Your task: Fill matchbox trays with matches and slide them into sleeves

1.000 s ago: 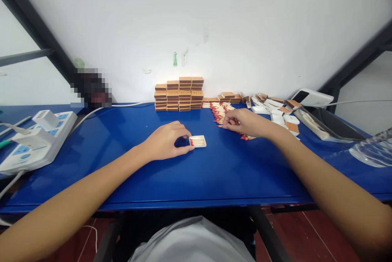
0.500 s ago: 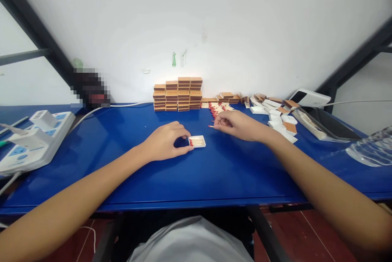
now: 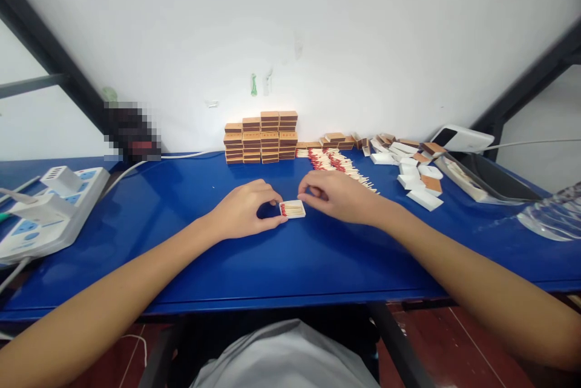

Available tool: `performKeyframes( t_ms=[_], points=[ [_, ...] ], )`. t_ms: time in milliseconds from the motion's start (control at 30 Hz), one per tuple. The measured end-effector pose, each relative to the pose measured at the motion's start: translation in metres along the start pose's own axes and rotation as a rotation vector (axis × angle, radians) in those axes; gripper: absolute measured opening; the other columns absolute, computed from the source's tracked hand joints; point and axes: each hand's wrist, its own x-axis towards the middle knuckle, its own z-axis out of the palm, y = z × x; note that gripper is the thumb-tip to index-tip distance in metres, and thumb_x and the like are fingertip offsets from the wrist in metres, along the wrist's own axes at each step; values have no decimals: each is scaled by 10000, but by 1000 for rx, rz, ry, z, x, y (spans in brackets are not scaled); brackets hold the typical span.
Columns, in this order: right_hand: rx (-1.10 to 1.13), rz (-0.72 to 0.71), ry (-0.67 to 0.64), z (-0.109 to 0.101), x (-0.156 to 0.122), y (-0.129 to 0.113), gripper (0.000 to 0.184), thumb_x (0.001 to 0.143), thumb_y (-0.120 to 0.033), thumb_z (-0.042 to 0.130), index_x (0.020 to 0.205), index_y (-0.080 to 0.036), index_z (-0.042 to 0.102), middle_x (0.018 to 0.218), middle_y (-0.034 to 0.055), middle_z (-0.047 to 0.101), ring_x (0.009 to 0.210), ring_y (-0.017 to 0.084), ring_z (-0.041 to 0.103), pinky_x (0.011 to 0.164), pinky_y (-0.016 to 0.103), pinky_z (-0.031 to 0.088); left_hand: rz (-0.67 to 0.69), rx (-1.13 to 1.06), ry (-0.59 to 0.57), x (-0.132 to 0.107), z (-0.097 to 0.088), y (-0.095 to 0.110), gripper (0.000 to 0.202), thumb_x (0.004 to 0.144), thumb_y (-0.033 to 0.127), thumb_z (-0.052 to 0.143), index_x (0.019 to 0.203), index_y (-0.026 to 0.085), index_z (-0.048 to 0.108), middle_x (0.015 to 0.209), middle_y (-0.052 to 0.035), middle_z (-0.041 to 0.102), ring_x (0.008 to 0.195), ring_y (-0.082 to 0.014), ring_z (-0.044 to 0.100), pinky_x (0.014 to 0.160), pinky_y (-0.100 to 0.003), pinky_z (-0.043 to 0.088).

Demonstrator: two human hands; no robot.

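White match tray (image 3: 297, 216), back from the desk's front edge (image 3: 290, 301), held by your left grip (image 3: 247, 209); your right grip (image 3: 340, 195) just beside, narrow, contents unclear.

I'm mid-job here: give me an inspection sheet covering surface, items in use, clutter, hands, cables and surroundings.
Surface: blue tabletop, glossy; no spill seen.
Items in use: small white tray holding red-tipped matches; loose matches beyond the right hand; stacked matchboxes by the wall.
Clutter: scattered box parts, white device and clear plastic on the right.
Left hand: thumb and finger hold the tray's left end.
Right hand: at the tray's right end; contact or a held match cannot be told.
Cables: white cable along the wall; power strip at left, with plugs in.
Surroundings: white wall, dark frame bars; co-workers: nothing seen.
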Motion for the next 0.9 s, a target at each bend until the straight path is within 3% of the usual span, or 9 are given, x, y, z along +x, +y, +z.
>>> performKeyframes(
  t_ms=[133, 233, 333, 533, 900],
  points=[
    [-104, 117, 106, -25, -7, 39, 211, 1001, -333, 575, 893, -195, 693, 767, 47, 657, 680, 180, 537, 669, 317, 332, -3, 0, -4, -1, -2, -1, 260, 980, 413, 749, 1140, 210, 778, 1008, -59, 758, 980, -238, 671, 850, -372, 548],
    [-126, 164, 17, -35, -10, 68, 219, 963, -334, 582, 829, -196, 687, 735, 48, 655, 644, 177, 523, 649, 322, 319, 1, 8, -12, -2, -3, -2, 243, 979, 403, 748, 1128, 213, 780, 1019, -63, 764, 982, -239, 675, 852, -372, 550],
    [-75, 180, -76, -31, -10, 81, 213, 937, -341, 595, 853, -197, 727, 739, 48, 672, 657, 184, 552, 654, 319, 334, -5, 16, -17, -2, -4, -2, 244, 978, 404, 749, 1130, 216, 781, 1020, -62, 765, 985, -241, 675, 848, -372, 550],
    [-89, 246, -136, -20, -5, 74, 188, 926, -320, 596, 890, -194, 731, 764, 53, 708, 682, 192, 591, 673, 315, 370, -13, 23, -15, -2, -5, -2, 270, 983, 428, 737, 1143, 215, 780, 1020, -67, 761, 989, -244, 673, 840, -375, 553],
    [-63, 223, -161, -21, -6, 56, 176, 946, -331, 583, 884, -205, 689, 766, 42, 697, 669, 180, 575, 650, 306, 372, -11, 24, -18, -2, -5, -2, 272, 983, 429, 739, 1136, 208, 780, 1020, -66, 761, 990, -243, 673, 847, -372, 550]
  ],
)
